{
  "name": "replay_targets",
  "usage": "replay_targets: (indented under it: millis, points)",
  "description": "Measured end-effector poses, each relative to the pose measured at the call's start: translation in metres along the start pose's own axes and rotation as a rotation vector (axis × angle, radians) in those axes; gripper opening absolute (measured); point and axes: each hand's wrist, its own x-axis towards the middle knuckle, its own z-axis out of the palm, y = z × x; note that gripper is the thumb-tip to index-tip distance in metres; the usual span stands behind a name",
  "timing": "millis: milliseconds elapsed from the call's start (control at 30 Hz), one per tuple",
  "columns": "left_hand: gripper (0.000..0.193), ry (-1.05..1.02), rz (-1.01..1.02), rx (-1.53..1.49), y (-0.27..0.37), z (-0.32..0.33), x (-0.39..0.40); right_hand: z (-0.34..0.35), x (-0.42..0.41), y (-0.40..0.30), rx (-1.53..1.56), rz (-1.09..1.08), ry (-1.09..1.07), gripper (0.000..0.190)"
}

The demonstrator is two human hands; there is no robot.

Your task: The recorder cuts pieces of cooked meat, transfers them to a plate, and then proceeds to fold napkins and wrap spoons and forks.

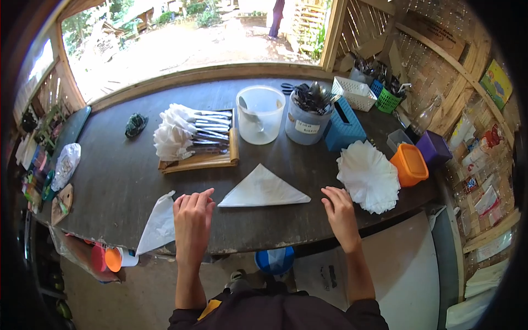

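A white paper napkin folded into a triangle (264, 190) lies flat before me, its long edge towards me. My left hand (192, 216) is just off its left corner, fingers loosely bent, with nothing visible in them. Partly behind that hand lies another white napkin (157, 227), its lower tip at the table's front edge. Over the table past the triangle's right corner is my right hand (340, 212), empty, thumb apart from the fingers. A fanned stack of white napkins (369, 177) sits close to the right hand.
A wooden tray (202, 166) holds cutlery wrapped in napkins (175, 132). Behind stand a clear plastic tub (260, 119) with spoons, a cutlery tub (307, 126), a blue box (345, 128) and an orange container (409, 165). A plastic bag (67, 165) lies left. A person (277, 18) stands outside.
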Motion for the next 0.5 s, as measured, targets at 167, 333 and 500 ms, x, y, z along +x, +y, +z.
replay_targets:
  millis: [167, 333, 500]
  points:
    - [0.015, 0.326, 0.285, -0.104, 0.052, -0.025, 0.050, -0.050, 0.058, -0.012, 0.025, -0.131, 0.274, 0.005]
    - [0.012, 0.429, 0.393, -0.504, 0.092, 0.019, 0.132, -0.048, 0.127, -0.013, 0.079, -0.184, 0.387, 0.006]
    - [0.024, 0.284, 0.428, -0.428, 0.094, 0.110, 0.210, 0.026, 0.196, 0.024, 0.015, -0.271, 0.346, 0.013]
